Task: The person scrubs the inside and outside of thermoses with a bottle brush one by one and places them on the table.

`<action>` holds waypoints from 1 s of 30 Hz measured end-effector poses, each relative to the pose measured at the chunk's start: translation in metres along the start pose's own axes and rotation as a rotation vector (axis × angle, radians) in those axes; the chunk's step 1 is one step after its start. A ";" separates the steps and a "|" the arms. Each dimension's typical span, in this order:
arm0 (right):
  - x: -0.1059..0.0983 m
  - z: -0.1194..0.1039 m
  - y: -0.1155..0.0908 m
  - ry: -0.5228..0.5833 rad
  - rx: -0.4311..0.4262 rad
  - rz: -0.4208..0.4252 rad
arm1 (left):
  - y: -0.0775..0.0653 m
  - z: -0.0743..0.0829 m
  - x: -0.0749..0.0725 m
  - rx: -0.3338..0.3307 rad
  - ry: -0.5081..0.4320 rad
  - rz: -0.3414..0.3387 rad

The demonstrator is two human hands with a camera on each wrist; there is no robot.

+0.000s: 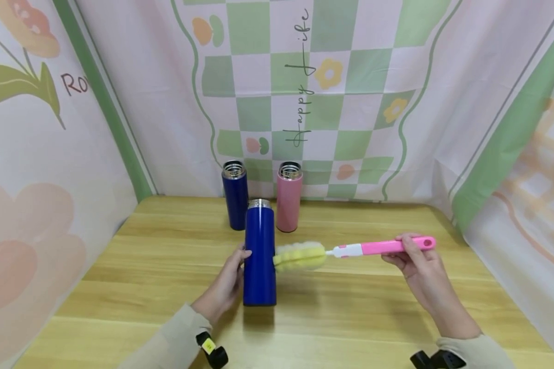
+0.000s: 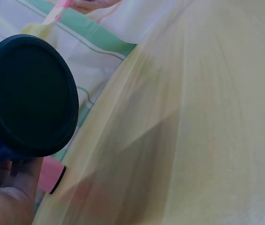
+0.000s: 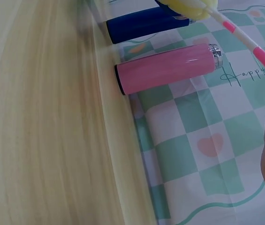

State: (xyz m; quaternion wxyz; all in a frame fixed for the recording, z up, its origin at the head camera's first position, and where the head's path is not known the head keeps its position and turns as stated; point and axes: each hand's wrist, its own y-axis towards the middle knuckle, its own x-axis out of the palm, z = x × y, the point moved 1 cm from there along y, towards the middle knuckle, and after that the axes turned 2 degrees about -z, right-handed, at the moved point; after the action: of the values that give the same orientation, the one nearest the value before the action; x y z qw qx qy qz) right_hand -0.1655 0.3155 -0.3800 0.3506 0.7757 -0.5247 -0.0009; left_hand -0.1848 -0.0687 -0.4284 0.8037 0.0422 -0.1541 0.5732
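In the head view my left hand (image 1: 223, 284) grips a blue thermos bottle (image 1: 260, 256) round its side, thumb across the front. Its steel neck is uncapped and points up; the left wrist view shows its dark base (image 2: 31, 96) lifted off the table. My right hand (image 1: 424, 279) pinches the pink handle of a bottle brush (image 1: 378, 248) near its end. The brush lies level, its yellow and white sponge head (image 1: 301, 257) at the blue bottle's right side. Whether they touch, I cannot tell.
Behind the held bottle stand a dark blue thermos (image 1: 236, 202) and a pink thermos (image 1: 289, 202), both upright and uncapped, near the back edge of the wooden table (image 1: 351, 312). A patterned cloth (image 1: 323, 66) hangs behind and at the sides.
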 end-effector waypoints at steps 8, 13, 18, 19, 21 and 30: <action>0.001 0.001 0.010 -0.016 -0.069 0.055 | -0.001 -0.002 0.000 -0.013 0.015 -0.004; 0.003 0.002 0.015 0.015 -0.104 0.127 | -0.003 -0.001 0.001 -0.031 0.027 -0.024; 0.003 0.001 0.018 0.026 -0.132 0.132 | -0.003 -0.004 0.003 -0.067 0.077 -0.018; 0.003 0.001 0.018 0.023 -0.136 0.132 | -0.003 -0.004 0.003 -0.072 0.082 -0.016; 0.004 0.001 0.019 0.017 -0.140 0.131 | -0.003 -0.005 0.005 -0.084 0.097 0.001; 0.007 0.000 0.020 0.029 -0.154 0.157 | -0.002 -0.005 0.010 -0.096 0.105 0.019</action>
State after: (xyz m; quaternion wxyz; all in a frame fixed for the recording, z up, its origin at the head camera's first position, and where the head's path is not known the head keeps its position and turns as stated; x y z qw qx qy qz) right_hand -0.1791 0.3057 -0.3665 0.4157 0.7031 -0.5770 -0.0026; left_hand -0.1785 -0.0587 -0.4300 0.8062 -0.0278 -0.1395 0.5742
